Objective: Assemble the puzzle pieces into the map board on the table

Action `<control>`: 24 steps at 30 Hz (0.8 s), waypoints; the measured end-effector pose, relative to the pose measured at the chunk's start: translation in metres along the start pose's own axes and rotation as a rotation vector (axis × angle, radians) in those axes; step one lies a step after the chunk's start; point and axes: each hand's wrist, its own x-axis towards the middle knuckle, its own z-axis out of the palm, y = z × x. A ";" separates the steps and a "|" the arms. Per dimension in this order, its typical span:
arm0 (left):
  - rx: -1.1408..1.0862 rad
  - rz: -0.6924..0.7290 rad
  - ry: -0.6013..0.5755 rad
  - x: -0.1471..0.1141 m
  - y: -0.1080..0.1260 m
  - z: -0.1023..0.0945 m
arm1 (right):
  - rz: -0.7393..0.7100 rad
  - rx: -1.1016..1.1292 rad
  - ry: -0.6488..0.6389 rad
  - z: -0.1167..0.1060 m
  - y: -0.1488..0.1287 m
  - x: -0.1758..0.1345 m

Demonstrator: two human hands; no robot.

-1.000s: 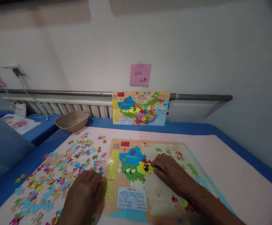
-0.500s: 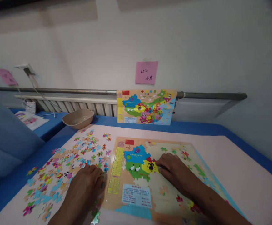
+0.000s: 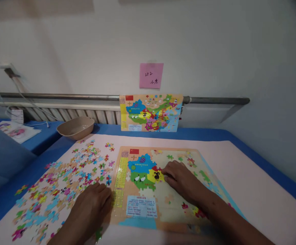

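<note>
While the right hand (image 3: 179, 175) seems busy at the yellow patch (image 3: 153, 175), the left hand (image 3: 91, 202) rests beside the puzzle (image 3: 172, 214).

Right fingers (image 3: 170, 170) nearly meet, left ones curl; I can't tell if either holds anything. The puzzle lies flat on the pink tabletop (image 3: 239, 177), knobbed pieces (image 3: 52, 216) strewn leftward; such interlocking shapes likely call for care.

The joined puzzle section (image 3: 139, 174) is patterned in blue, green, yellow and peach. Loose pieces (image 3: 52, 216) are multicoloured; the basin (image 3: 77, 134) is coloured beige.
</note>
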 end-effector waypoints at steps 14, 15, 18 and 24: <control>0.007 0.013 0.227 0.000 -0.025 0.004 | 0.014 0.002 0.026 0.000 -0.002 -0.001; -0.001 0.016 0.240 0.000 -0.028 0.004 | 0.017 0.003 0.027 -0.001 -0.002 -0.001; -0.030 -0.015 0.237 -0.001 -0.030 0.000 | 0.019 0.005 0.029 -0.003 -0.004 -0.003; -0.019 -0.036 0.276 -0.002 -0.028 -0.007 | 0.100 -0.123 0.053 -0.019 0.009 -0.002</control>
